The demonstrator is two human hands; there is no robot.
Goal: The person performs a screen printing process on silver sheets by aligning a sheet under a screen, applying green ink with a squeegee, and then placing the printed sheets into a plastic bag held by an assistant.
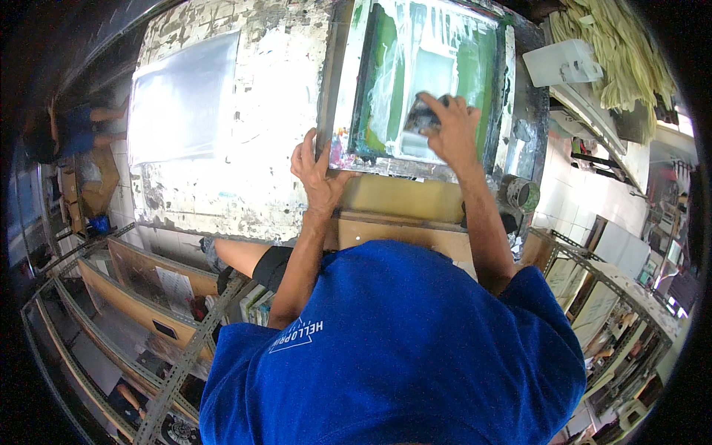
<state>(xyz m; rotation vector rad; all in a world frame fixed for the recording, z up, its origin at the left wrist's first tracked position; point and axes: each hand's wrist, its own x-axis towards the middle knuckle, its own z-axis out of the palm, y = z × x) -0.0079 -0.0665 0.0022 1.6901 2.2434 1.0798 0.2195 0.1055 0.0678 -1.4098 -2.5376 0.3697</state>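
Note:
A screen-printing frame (343,111) lies at the far side, its green mesh (382,52) streaked with white ink (454,30). My right hand (454,137) is closed on a small dark hand squeegee (424,115), held over a pale rectangle in the lower middle of the mesh. Its lower edge is partly hidden and I cannot tell whether it touches the mesh. At the frame's near left corner rests my left hand (317,174), fingers apart and slightly bent, thumb stretched along the near edge.
A paint-spattered white board (274,81) with a shiny translucent sheet (185,100) lies left of the frame. A round tin (525,194) stands by my right forearm. A white plastic tub (564,63) and yellowish strips (612,44) are at far right. Metal racks (174,386) flank me.

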